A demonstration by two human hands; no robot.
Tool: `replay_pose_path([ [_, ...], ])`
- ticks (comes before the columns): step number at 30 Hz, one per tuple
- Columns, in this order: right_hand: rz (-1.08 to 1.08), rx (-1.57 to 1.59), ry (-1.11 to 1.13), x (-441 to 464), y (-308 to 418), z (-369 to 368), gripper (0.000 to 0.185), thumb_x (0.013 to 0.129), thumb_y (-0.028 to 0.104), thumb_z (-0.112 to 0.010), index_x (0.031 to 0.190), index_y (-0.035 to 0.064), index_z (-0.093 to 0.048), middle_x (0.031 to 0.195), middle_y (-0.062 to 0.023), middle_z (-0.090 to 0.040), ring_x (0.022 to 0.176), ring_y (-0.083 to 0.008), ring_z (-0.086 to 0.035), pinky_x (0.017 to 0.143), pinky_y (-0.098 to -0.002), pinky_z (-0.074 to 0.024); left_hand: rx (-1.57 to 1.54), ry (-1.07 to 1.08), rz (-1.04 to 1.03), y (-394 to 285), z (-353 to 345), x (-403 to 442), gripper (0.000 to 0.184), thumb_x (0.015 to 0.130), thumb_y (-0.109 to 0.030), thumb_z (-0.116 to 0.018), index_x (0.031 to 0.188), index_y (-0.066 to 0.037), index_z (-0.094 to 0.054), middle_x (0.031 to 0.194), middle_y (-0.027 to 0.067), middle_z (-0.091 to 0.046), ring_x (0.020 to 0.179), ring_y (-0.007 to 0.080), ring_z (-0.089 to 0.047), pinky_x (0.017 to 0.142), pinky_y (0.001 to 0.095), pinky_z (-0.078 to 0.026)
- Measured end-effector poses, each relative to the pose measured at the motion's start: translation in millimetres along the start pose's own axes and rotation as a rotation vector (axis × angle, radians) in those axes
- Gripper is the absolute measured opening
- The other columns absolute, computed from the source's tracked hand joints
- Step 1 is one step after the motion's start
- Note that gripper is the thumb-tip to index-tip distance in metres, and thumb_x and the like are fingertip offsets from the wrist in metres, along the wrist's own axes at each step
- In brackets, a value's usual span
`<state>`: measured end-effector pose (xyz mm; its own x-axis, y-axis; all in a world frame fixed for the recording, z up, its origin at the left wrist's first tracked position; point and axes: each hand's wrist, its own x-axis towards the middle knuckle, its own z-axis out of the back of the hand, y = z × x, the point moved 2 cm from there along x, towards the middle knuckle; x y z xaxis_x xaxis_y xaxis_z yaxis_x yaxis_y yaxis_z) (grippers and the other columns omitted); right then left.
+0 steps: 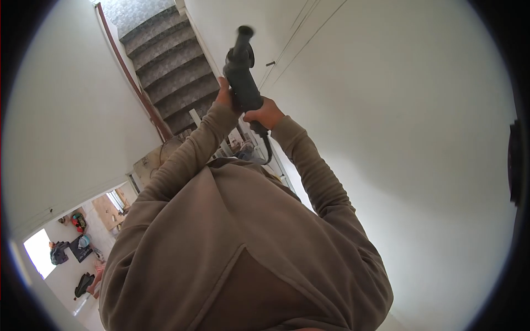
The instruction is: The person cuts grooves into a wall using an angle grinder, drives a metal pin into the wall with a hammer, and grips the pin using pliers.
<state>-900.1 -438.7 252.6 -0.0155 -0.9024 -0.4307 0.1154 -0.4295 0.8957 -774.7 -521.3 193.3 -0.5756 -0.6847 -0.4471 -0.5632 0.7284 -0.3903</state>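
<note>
A dark power tool (243, 83) with a cable hangs in the air in front of me, its blurred round tip pointing away, near the top of the view. My right hand (266, 113) is wrapped round the rear end of the tool, where the cable leaves. On the tool's left side is my left hand (224, 95), its thumb up and its palm against the body; its other fingers are mostly hidden. Both forearms are stretched out in brown sleeves.
Grey stairs (171, 66) with a reddish-brown handrail (124, 63) lie at the upper left. A white wall (397, 110) with thin lines and a small dark peg (270, 63) fills the right. Clothes (80, 245) hang in a room at the lower left.
</note>
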Motion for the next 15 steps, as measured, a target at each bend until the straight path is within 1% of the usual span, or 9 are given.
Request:
replay_pose_path([
  [2,0.034,-0.196,-0.117,11.5,-24.7,16.6,0.046,0.066,0.022,-0.082,0.101,-0.0025,-0.066,0.088,-0.0114,-0.070,0.077,-0.0202,-0.068,0.070,-0.0325,-0.0554,-0.014,0.093,-0.045,-5.1,-27.0,-11.7,0.066,0.090,-0.063,-0.063,0.117,-0.002,-0.058,0.099,0.0134,-0.068,0.093,0.0306,-0.069,0.083,0.0437,-0.059],
  [5,-0.028,-0.405,-0.177,8.4,-26.0,34.7,0.048,0.064,0.026,-0.082,0.099,-0.0025,-0.067,0.088,-0.0120,-0.070,0.078,-0.0222,-0.068,0.072,-0.0333,-0.0551,0.346,-0.076,0.031,17.1,-21.6,16.3,0.051,0.087,-0.038,-0.076,0.119,-0.003,-0.058,0.101,0.0134,-0.067,0.095,0.0314,-0.068,0.087,0.0441,-0.058],
  [8,-0.136,-0.407,-0.010,21.7,-34.4,55.6,0.045,0.062,0.025,-0.081,0.095,-0.0011,-0.069,0.089,-0.0123,-0.070,0.079,-0.0234,-0.068,0.074,-0.0332,-0.0551,0.345,-0.046,0.074,39.0,-3.6,52.8,0.052,0.079,-0.017,-0.082,0.123,-0.005,-0.057,0.104,0.0128,-0.067,0.096,0.0287,-0.068,0.090,0.0425,-0.056],
  [11,-0.286,-0.420,0.107,35.3,-34.4,65.8,0.065,0.054,0.035,-0.083,0.107,-0.0001,-0.068,0.107,-0.0178,-0.071,0.097,-0.0297,-0.069,0.087,-0.0364,-0.0551,0.915,0.137,-0.248,36.4,-21.3,40.3,0.049,0.074,-0.016,-0.083,0.118,-0.007,-0.062,0.099,0.0111,-0.069,0.087,0.0247,-0.069,0.085,0.0398,-0.057],
  [13,-0.274,-0.517,-0.027,43.8,-37.7,69.2,0.067,0.053,0.036,-0.083,0.108,0.0011,-0.068,0.108,-0.0179,-0.071,0.098,-0.0305,-0.069,0.088,-0.0369,-0.0553,1.296,0.246,-0.518,34.3,-22.2,46.7,0.044,0.074,-0.021,-0.081,0.113,-0.006,-0.065,0.095,0.0107,-0.068,0.083,0.0234,-0.068,0.078,0.0384,-0.057],
  [14,-0.265,-0.569,-0.090,47.7,-38.6,71.1,0.068,0.053,0.037,-0.083,0.109,0.0016,-0.068,0.109,-0.0179,-0.071,0.099,-0.0309,-0.069,0.088,-0.0372,-0.0554,1.280,0.229,-0.486,36.6,-18.0,58.3,0.042,0.074,-0.024,-0.081,0.111,-0.007,-0.067,0.093,0.0108,-0.068,0.082,0.0233,-0.067,0.075,0.0382,-0.056],
  [15,-0.269,-0.584,-0.100,50.4,-36.6,71.6,0.068,0.053,0.037,-0.083,0.110,0.0017,-0.068,0.109,-0.0178,-0.071,0.100,-0.0311,-0.069,0.089,-0.0370,-0.0555,1.264,0.213,-0.454,39.2,-13.1,70.2,0.041,0.075,-0.026,-0.080,0.109,-0.007,-0.068,0.092,0.0109,-0.068,0.081,0.0232,-0.067,0.073,0.0380,-0.056],
])
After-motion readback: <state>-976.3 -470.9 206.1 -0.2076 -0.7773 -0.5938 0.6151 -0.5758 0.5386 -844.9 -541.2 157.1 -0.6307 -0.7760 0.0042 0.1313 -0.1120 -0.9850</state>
